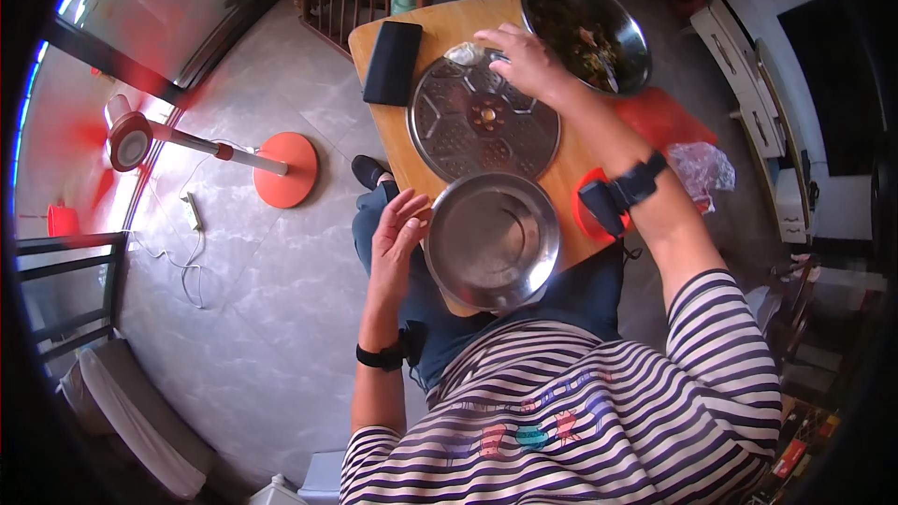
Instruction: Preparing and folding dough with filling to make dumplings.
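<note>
A round perforated metal steamer tray (484, 119) lies on the small wooden table (575, 133). On its far edge sits a whitish dough dumpling (464, 53). My right hand (523, 59) hovers over the tray's far right part, beside the dumpling, fingers spread, holding nothing that I can see. A shallow stainless steel basin (493, 242) stands at the table's near edge, slightly overlapping the tray in view. My left hand (400, 224) is at the basin's left rim, fingers apart; whether it touches the rim is unclear. A large steel bowl (635, 49) at the far right holds a chopped filling and a utensil.
A dark rectangular case or phone (393, 63) lies at the table's far left. A red round object (586, 207) is under my right forearm. Red and clear plastic bags (701, 168) are at the right. A standing fan with an orange base (298, 172) and a power strip (191, 212) are left.
</note>
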The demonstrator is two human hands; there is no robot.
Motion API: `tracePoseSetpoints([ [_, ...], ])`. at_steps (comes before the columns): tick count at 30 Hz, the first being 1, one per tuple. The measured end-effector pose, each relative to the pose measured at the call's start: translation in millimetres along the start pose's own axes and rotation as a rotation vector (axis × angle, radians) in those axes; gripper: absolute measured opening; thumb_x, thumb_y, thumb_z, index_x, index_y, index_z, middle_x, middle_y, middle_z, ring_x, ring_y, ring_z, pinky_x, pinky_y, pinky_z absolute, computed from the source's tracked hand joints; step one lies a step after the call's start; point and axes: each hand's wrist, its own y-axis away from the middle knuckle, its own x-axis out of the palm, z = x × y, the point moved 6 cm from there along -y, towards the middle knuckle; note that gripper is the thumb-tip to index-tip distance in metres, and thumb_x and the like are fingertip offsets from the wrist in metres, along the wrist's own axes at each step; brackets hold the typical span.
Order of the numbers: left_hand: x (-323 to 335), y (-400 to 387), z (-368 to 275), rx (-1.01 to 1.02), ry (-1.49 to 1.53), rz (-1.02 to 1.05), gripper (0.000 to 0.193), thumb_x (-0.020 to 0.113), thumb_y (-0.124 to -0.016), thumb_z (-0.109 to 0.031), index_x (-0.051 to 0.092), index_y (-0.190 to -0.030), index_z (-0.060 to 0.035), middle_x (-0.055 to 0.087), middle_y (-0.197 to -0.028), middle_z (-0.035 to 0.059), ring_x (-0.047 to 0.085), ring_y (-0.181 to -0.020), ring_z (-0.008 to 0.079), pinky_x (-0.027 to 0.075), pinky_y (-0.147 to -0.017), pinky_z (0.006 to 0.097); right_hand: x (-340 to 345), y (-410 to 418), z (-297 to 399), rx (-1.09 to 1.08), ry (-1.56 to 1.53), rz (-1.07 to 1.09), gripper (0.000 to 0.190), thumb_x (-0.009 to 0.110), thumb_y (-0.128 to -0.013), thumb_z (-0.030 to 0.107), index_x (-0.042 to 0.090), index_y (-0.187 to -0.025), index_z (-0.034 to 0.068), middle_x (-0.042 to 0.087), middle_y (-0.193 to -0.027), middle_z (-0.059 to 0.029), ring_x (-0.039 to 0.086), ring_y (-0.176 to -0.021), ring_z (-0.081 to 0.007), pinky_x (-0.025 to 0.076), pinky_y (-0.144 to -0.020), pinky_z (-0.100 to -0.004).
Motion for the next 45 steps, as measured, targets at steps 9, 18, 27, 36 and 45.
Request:
tracePoseSetpoints([
  [9, -1.5, 35.7, 12.6, 0.179, -0.405, -0.108, 0.041, 0.056, -0.098, -0.011, 0.049, -0.138, -0.0015, 0.057, -0.130, 0.0097, 0.053, -0.118, 0.0180, 0.041, -0.103, 0.0313, -109.0, 223.1, -27.2, 0.263, -0.003, -0.001, 0.023, 0.063, -0.087, 0.009, 0.065, -0.110, 0.004, 0.065, -0.098, -0.0174, 0.064, -0.094, -0.0366, 0.051, -0.082, -0.0440],
  [18, 18.7, 32.3, -16.6, 0.212, -0.769, -0.126, 0.039, 0.059, -0.097, -0.013, 0.053, -0.134, -0.0030, 0.058, -0.129, 0.0096, 0.053, -0.121, 0.0233, 0.042, -0.102, 0.0351, -69.2, 263.0, -71.9, 0.371, 0.016, 0.226, 0.031, 0.058, -0.093, 0.018, 0.061, -0.121, 0.005, 0.065, -0.115, -0.0189, 0.060, -0.112, -0.0365, 0.048, -0.095, -0.0448],
  [27, 21.5, 18.4, 15.8, 0.160, -0.946, -0.150, 0.049, 0.060, -0.096, -0.012, 0.044, -0.140, -0.0018, 0.051, -0.138, 0.0129, 0.053, -0.122, 0.0228, 0.045, -0.100, 0.0355, -59.9, 253.1, -83.6, 0.339, 0.018, 0.494, 0.023, 0.059, -0.089, 0.015, 0.066, -0.109, 0.006, 0.068, -0.102, -0.0220, 0.064, -0.098, -0.0398, 0.050, -0.088, -0.0488],
  [36, 6.4, 19.0, 21.7, 0.238, -1.086, -0.210, 0.043, 0.066, -0.088, -0.010, 0.055, -0.130, -0.0053, 0.063, -0.117, 0.0154, 0.063, -0.098, 0.0259, 0.052, -0.084, 0.0362, -57.8, 238.4, -90.0, 0.385, -0.168, 0.448, 0.024, 0.055, -0.085, 0.014, 0.066, -0.103, 0.003, 0.068, -0.100, -0.0226, 0.064, -0.094, -0.0419, 0.051, -0.085, -0.0468],
  [45, 8.6, 20.0, 19.0, 0.156, -0.891, -0.220, 0.037, 0.064, -0.090, -0.005, 0.057, -0.126, -0.0040, 0.066, -0.094, 0.0081, 0.059, -0.076, 0.0147, 0.050, -0.075, 0.0293, -40.8, 147.5, -53.7, 0.644, -0.736, 0.300, 0.020, 0.054, -0.090, 0.011, 0.066, -0.101, -0.002, 0.068, -0.080, -0.0071, 0.065, -0.062, -0.0135, 0.053, -0.050, -0.0275],
])
